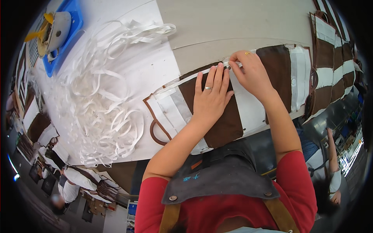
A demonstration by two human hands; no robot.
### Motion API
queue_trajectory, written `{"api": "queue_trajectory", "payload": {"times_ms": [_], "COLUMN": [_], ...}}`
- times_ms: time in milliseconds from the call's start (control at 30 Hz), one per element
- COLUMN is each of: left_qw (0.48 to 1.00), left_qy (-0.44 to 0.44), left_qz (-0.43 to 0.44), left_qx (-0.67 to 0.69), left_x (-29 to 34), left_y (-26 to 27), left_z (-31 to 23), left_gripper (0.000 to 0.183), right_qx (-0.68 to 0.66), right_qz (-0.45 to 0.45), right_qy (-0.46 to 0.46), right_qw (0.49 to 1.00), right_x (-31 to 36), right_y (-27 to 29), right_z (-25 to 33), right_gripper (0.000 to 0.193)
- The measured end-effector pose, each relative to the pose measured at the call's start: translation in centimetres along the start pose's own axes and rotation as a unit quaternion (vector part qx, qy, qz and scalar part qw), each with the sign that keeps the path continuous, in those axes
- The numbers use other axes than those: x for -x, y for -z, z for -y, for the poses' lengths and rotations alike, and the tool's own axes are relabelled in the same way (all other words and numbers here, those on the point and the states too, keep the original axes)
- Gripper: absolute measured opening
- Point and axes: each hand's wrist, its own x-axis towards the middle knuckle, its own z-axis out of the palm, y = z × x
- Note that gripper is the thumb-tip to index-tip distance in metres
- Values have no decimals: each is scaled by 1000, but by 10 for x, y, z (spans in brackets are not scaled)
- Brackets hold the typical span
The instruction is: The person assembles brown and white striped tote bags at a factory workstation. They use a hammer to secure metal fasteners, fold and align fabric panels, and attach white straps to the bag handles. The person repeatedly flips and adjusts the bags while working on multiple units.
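A brown and white striped fabric panel (pixel 248 105) lies across the table in front of me, with a brown loop handle (pixel 154 134) at its left end. A narrow white tape (pixel 186 80) runs along its far edge. My left hand (pixel 211 91) rests flat on the panel, fingers stretched toward that edge and reaching the tape. Just to the right, my right hand (pixel 252 73) pinches the tape between thumb and forefinger at the far edge. The fingertips partly hide the pinched spot.
A tangled heap of white tape (pixel 105 112) covers the left of the table. Beyond it, a blue tray (pixel 77 27) holds a whitish pot (pixel 60 31) with a yellow-handled tool. More striped panels (pixel 324 73) lie at the right. Other people are at lower left and right.
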Motion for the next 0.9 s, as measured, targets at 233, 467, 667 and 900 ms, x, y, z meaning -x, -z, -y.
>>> {"api": "queue_trajectory", "payload": {"times_ms": [233,467,667,900], "left_qw": [1000,1000,994,996], "left_qy": [13,25,52,82], "left_qz": [16,11,-17,12], "left_qx": [-6,-17,94,-12], "left_x": [1,-4,16,37], "left_y": [0,1,14,22], "left_z": [-5,-14,7,29], "left_gripper": [72,71,58,57], "right_qx": [-66,-140,-113,-240], "right_qz": [8,-21,-23,53], "right_qy": [-75,-197,-172,-31], "right_qw": [995,970,978,969], "right_x": [10,11,12,-1], "right_y": [41,41,45,63], "right_z": [-18,-37,-22,51], "right_gripper": [8,13,11,8]}}
